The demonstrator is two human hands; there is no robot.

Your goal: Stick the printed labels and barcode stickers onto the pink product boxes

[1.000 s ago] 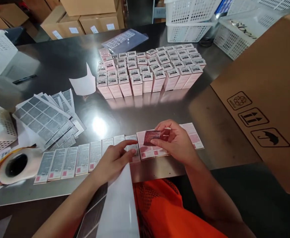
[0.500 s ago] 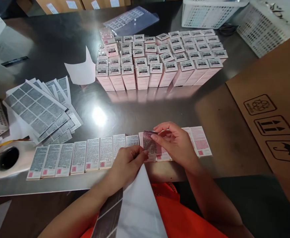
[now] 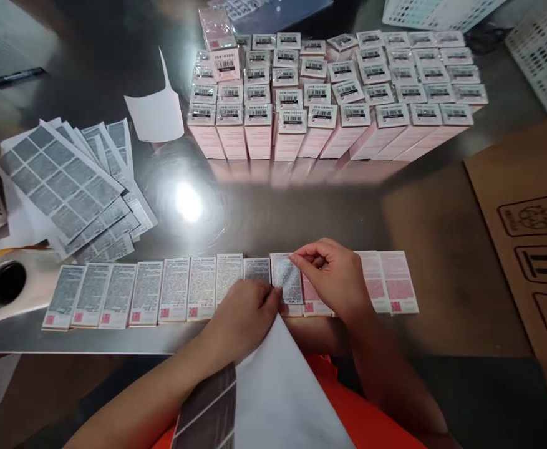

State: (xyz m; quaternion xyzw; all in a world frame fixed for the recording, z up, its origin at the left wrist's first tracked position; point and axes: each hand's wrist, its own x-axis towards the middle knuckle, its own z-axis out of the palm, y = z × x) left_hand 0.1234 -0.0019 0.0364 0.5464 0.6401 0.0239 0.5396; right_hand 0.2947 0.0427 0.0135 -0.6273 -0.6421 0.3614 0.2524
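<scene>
Label [image 3: 286,279] is being laid onto a pink box [image 3: 292,293] between the hands, pinched by right hand [image 3: 336,280] at its top, left hand [image 3: 247,312] pressing its lower edge; smoothing down likely needed next.

Pink cartons [image 3: 397,290] lie in a row, those at the left covered by grey labels [image 3: 174,298] of fine print with small pink squares. Standing boxes [image 3: 259,131] are pale pink — white tops, black barcodes. Label sheets [image 3: 58,184] show grey rectangles on white. The table [image 3: 273,212] is dark steel; the garment [image 3: 371,430] — orange.
</scene>
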